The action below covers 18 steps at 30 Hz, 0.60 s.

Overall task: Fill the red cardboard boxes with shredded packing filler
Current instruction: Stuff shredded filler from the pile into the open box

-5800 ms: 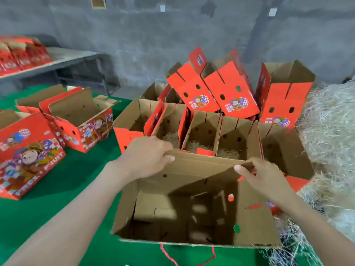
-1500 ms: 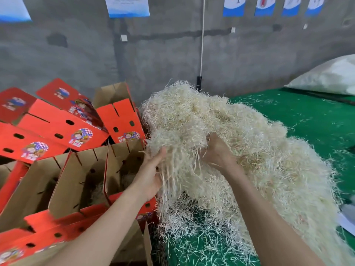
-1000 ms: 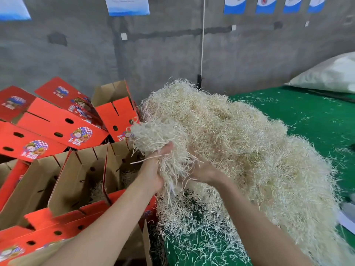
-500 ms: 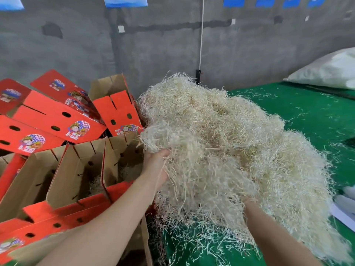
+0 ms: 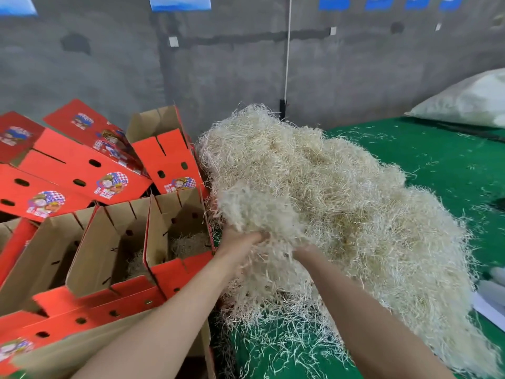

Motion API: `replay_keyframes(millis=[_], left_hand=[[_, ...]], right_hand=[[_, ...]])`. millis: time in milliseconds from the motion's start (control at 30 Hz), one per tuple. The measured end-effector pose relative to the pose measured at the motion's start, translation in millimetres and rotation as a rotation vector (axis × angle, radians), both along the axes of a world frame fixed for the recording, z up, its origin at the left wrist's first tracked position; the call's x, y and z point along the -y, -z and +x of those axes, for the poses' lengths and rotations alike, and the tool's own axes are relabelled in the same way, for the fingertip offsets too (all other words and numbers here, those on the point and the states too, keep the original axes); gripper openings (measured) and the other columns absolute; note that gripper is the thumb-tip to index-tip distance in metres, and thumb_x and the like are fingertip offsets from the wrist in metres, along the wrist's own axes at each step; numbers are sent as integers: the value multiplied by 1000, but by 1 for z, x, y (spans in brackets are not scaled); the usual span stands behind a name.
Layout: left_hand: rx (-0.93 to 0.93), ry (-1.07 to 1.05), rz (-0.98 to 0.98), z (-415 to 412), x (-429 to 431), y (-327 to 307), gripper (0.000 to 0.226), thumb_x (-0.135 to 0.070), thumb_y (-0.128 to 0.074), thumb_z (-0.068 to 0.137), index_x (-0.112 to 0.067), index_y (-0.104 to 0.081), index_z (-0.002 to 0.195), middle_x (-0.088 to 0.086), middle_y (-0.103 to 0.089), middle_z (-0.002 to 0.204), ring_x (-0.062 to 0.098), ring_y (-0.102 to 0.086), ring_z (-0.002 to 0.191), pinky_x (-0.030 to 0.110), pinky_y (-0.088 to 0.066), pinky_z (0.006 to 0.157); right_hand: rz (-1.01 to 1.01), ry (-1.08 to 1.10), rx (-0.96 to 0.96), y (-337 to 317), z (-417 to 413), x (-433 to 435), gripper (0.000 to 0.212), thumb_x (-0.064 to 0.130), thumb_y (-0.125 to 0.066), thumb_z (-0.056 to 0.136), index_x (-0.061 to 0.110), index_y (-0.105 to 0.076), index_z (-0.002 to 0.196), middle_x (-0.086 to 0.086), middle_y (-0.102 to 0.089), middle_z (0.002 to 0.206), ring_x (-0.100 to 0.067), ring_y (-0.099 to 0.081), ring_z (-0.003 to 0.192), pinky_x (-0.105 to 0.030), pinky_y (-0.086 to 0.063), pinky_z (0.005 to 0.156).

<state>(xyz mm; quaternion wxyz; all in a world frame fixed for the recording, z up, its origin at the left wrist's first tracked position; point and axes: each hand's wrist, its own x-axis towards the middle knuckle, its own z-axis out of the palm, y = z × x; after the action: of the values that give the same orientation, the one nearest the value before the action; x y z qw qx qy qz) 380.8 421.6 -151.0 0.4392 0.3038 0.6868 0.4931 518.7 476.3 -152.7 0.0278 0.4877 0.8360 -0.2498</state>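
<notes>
Right hand (image 5: pixel 304 251) now closer to left hand (image 5: pixel 240 240), left clutch on filler (image 5: pixel 328 203), right grip hidden in it.

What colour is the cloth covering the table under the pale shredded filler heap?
The table cloth is green; head view.

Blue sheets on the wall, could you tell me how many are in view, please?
6 blue sheets, cut off at the top edge: one far left, one wider left of centre, four in a row at right. More may lie outside view.
</notes>
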Motion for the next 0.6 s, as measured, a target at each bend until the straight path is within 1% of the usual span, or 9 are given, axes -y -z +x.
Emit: replay_keyframes(millis=[67,133,200,300,367,400,467,533,600], left_hand=[[158,-205,63,-19,-6,-4,48,-5,-73,73,-1,-49,114,10,-64,97,27,-64,91,46,-52,84],[307,-303,94,-35,-12,-13,21,-4,-64,79,-2,-60,99,11,-66,76,26,-67,68,38,-56,64],[443,-302,147,-37,-15,-27,3,-8,-58,83,-6,-60,83,6,-61,57,20,-60,44,24,-49,44],[551,-318,291,-35,-19,-45,11,-10,-49,89,-10,-56,81,3,-57,57,15,-55,41,19,-44,42],[602,-311,397,-39,-19,-60,14,-10,-48,90,-12,-56,78,3,-55,64,17,-55,52,27,-45,54],[615,-278,432,-43,-18,-68,17,-11,-48,89,-13,-55,74,3,-55,62,18,-55,54,28,-45,56],[580,-236,416,-46,-17,-85,21,-12,-48,88,-14,-52,68,0,-55,49,17,-55,46,24,-45,50],[528,-259,355,-43,-17,-93,20,-11,-49,88,-13,-51,69,-1,-54,40,14,-54,35,22,-47,46],[519,-253,327,-36,-15,-91,16,-11,-50,89,-11,-53,73,0,-56,41,14,-55,35,24,-49,48]], right_hand=[[-40,-96,-79,-8,-9,-4,20,0,-36,92,2,-56,89,-4,-50,91,-15,-47,87,-25,-39,79],[-83,-85,-202,-12,-13,-12,14,4,-42,89,2,-54,81,1,-47,80,-16,-48,78,-19,-40,65],[-73,-104,-215,0,-11,-21,11,15,-49,87,9,-55,81,9,-47,79,-9,-49,72,-19,-42,68],[-39,-126,-24,43,6,-31,18,15,-41,91,7,-56,97,2,-55,108,-11,-55,87,-27,-48,86],[-29,-74,134,73,30,-33,36,9,-36,92,-1,-46,125,2,-34,140,-17,-56,104,-21,-49,79],[-52,-51,202,86,40,-32,42,7,-36,92,-3,-38,133,-3,-33,143,-20,-54,112,-21,-49,78],[-73,3,204,90,45,-33,40,9,-41,92,-1,-43,130,-11,-49,132,-21,-54,113,-25,-47,91],[-50,2,34,61,32,-33,35,6,-51,87,0,-51,122,-2,-55,115,-15,-56,96,-32,-46,97],[10,-84,-109,24,15,-31,59,4,-61,79,5,-40,134,7,-43,124,-16,-51,111,-38,-42,102]])
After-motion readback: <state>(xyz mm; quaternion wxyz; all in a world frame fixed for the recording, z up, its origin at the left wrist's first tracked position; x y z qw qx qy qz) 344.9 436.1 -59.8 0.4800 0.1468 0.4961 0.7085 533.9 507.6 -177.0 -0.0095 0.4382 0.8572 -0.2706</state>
